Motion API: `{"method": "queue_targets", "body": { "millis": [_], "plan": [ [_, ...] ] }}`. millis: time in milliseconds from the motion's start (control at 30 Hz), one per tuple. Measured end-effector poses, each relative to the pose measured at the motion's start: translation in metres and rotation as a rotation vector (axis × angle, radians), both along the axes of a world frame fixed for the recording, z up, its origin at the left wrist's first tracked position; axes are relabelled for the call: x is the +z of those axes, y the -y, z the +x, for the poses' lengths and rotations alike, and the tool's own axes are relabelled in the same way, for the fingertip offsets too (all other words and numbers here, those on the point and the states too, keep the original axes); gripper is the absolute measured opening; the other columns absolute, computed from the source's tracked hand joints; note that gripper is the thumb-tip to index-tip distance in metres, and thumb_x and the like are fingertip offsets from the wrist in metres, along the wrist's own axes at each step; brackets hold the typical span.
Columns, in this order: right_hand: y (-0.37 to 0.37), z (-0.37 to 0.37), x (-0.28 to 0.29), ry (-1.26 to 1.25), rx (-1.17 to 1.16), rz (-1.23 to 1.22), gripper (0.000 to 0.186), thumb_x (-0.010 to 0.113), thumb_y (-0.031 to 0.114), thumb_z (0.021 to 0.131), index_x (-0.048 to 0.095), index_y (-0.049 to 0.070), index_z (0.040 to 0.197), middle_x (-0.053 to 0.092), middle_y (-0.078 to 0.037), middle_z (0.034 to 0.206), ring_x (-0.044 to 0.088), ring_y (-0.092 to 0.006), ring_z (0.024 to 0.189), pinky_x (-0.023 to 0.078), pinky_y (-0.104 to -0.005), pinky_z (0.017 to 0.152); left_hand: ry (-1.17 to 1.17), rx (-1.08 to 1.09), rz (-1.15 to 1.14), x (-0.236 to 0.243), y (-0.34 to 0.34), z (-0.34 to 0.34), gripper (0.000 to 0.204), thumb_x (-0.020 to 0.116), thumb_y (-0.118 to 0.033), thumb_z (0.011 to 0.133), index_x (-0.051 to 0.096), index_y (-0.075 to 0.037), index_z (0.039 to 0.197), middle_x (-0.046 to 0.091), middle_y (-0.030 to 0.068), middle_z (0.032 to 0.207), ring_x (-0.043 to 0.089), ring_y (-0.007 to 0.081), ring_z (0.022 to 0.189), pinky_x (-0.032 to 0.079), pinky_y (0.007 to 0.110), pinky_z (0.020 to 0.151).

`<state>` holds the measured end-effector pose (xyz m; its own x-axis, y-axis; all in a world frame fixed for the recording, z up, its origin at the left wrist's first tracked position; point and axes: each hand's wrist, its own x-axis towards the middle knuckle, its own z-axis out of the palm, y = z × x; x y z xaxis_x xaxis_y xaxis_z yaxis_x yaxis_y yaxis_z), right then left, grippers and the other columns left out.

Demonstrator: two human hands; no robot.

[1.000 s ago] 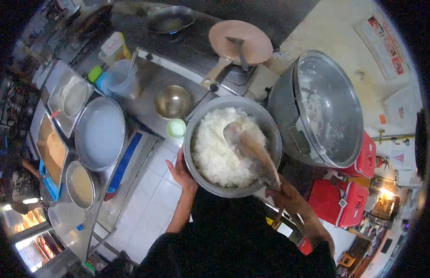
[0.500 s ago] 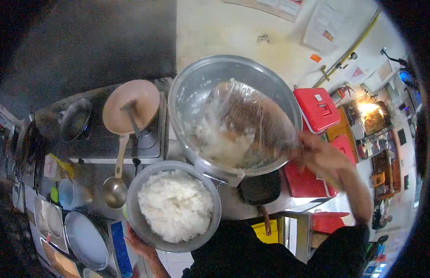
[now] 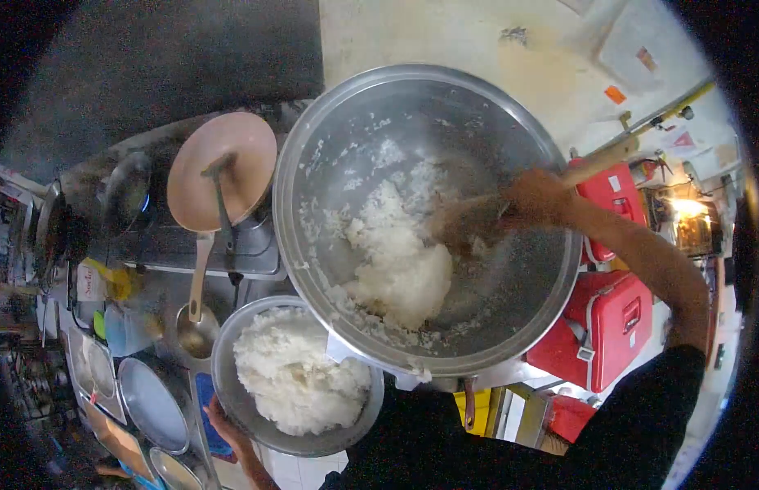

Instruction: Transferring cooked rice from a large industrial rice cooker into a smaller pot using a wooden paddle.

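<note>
A large metal pot fills the middle, with a clump of white rice and loose grains stuck to its wall. Over its right side, my right hand is closed around a wooden paddle. The handle sticks out to the upper right; the blade end inside the pot is smeared by motion. Below left stands a grey metal bowl heaped with rice. My left hand grips this bowl at its lower left side, its fingers partly hidden. The pot's near edge overlaps the bowl's rim.
To the left, a pink pan with a dark utensil sits on the stove. A small metal ladle or pan lies nearer. Red cooler boxes stand right of the pot. A pale basin lies at lower left.
The pot appears larger and lower in view, with more of its inside showing. My right hand has moved from the pot's right rim to over its inside. My left hand stays at the bowl.
</note>
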<state>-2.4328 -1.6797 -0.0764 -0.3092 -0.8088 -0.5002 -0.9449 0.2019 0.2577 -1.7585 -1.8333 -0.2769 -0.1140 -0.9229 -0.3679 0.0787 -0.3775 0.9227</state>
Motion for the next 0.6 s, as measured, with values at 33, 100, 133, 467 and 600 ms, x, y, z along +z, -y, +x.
{"method": "queue_targets", "body": {
  "millis": [33,100,133,467,600],
  "plan": [
    [0.000,0.003,-0.001,0.071,0.041,0.036,0.057,0.058,0.057,0.073,0.061,0.004,0.092,0.061,-0.018,0.076,0.061,-0.0353,0.077,0.050,-0.0438,0.069,0.036,0.006,0.016,-0.004,0.003,-0.001,0.065,0.025,-0.055,0.091,0.045,-0.003,0.123,0.047,0.0143,0.122,0.044,0.0267,0.111,0.034,0.041,0.095],
    [0.001,0.012,-0.003,0.030,-0.010,0.171,0.059,0.057,0.059,0.072,0.062,0.004,0.094,0.061,-0.019,0.077,0.061,-0.0351,0.078,0.050,-0.0440,0.070,0.120,-0.052,-0.008,-0.006,0.007,0.001,0.064,0.025,-0.054,0.091,0.045,-0.002,0.123,0.048,0.0139,0.121,0.045,0.0265,0.109,0.035,0.040,0.094],
    [-0.002,0.020,-0.004,0.015,-0.037,0.247,0.060,0.056,0.061,0.072,0.062,0.005,0.095,0.062,-0.019,0.078,0.061,-0.0350,0.079,0.050,-0.0441,0.070,0.160,-0.082,-0.015,-0.008,0.009,0.001,0.064,0.026,-0.054,0.091,0.044,-0.002,0.123,0.048,0.0137,0.120,0.046,0.0264,0.108,0.035,0.039,0.093],
    [0.003,0.098,-0.032,0.267,-0.469,0.348,0.064,0.051,0.064,0.075,0.065,0.004,0.092,0.063,-0.020,0.084,0.062,-0.0357,0.081,0.049,-0.0431,0.076,-0.006,0.222,0.165,-0.020,0.003,0.005,0.069,0.027,-0.057,0.089,0.033,-0.004,0.132,0.038,0.0149,0.131,0.042,0.0311,0.115,0.035,0.044,0.096],
    [0.034,0.105,-0.052,0.368,-0.594,0.273,0.063,0.053,0.063,0.075,0.066,0.002,0.085,0.062,-0.018,0.073,0.063,-0.0310,0.074,0.048,-0.0414,0.070,0.052,0.151,0.101,-0.013,0.003,0.000,0.073,0.028,-0.061,0.087,0.035,-0.003,0.131,0.043,0.0150,0.126,0.046,0.0294,0.110,0.039,0.043,0.091]
  ]
}}
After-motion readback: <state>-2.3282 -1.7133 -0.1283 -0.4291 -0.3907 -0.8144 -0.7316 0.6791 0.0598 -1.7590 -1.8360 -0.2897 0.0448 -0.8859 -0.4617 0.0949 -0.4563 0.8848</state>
